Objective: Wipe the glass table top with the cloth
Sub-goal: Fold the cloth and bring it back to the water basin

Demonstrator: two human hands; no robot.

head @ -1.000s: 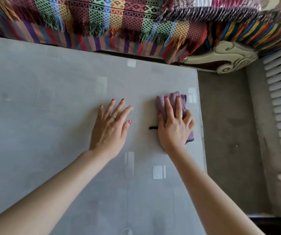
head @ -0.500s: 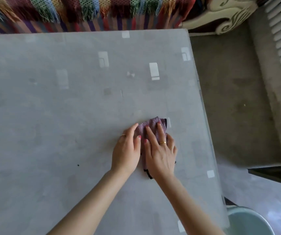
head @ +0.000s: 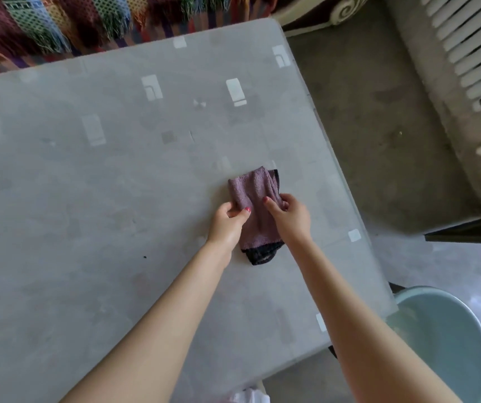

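— Cloth (head: 255, 210), mauve terry with a black hem: lying on the glass table top (head: 102, 199) toward its right edge, bunched lengthwise. I am reading the risk as this: both grips are taking only side folds, so a lift could be letting the middle sag and unfold, and a push rightward could be carrying it off the edge toward the pale blue basin (head: 448, 341) on the floor.

— Hands?

— Left hand (head: 227, 225): I am seeing thumb and forefinger pinching the cloth's left fold, knuckles up, forearm coming in low from the left. Right hand (head: 290, 216): fingers are curling round the right fold, wrist bending inward. Both hands are sitting just beside each other, the cloth between them.
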